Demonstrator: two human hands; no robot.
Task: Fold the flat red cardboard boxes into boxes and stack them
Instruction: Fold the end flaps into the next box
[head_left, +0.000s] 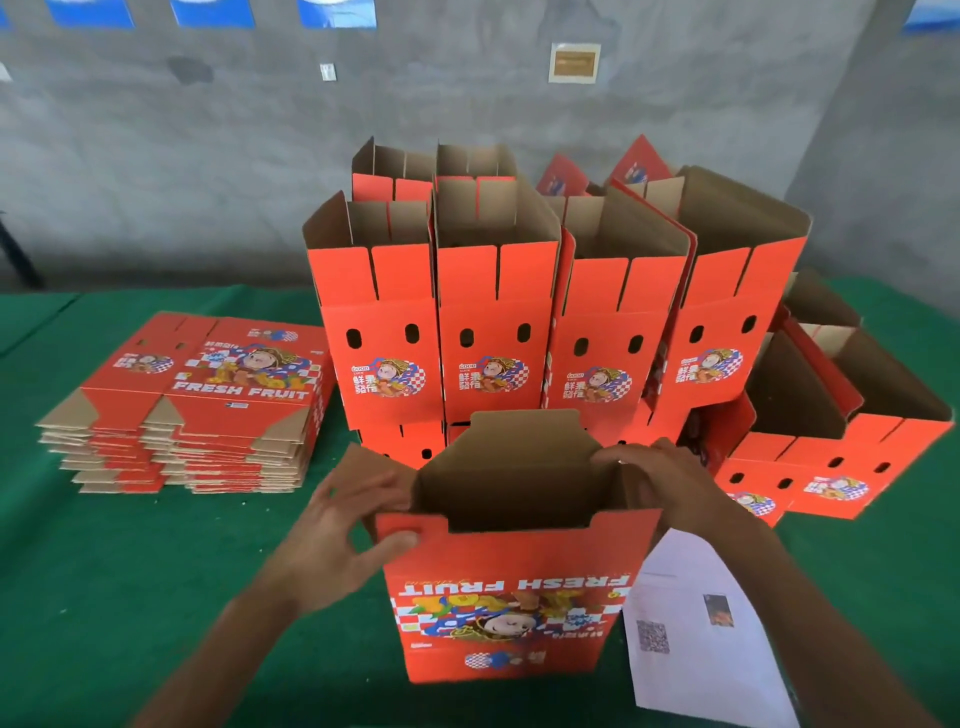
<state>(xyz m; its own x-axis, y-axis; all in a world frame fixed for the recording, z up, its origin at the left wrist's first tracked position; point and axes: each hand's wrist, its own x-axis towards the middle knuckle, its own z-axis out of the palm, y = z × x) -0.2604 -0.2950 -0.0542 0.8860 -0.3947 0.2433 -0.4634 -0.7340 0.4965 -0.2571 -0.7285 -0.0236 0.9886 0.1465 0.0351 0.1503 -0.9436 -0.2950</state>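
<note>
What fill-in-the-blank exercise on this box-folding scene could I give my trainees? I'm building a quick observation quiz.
1. The pile of flat boxes lies to the ____ of the folded boxes.
2. The table is covered in ____ cloth.
3. The box being folded shows its "FRESH FRUIT" print ____.
4. The left hand and right hand hold that box, and beside it lies a white sheet of ____.

Missing words: left; green; upside down; paper

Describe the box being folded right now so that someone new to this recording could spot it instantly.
On the green table, in front of the row of upright folded boxes, one red box stands nearest the camera, held by the left hand and right hand. Only its "FRESH FRUIT" print reads upside down.
</note>
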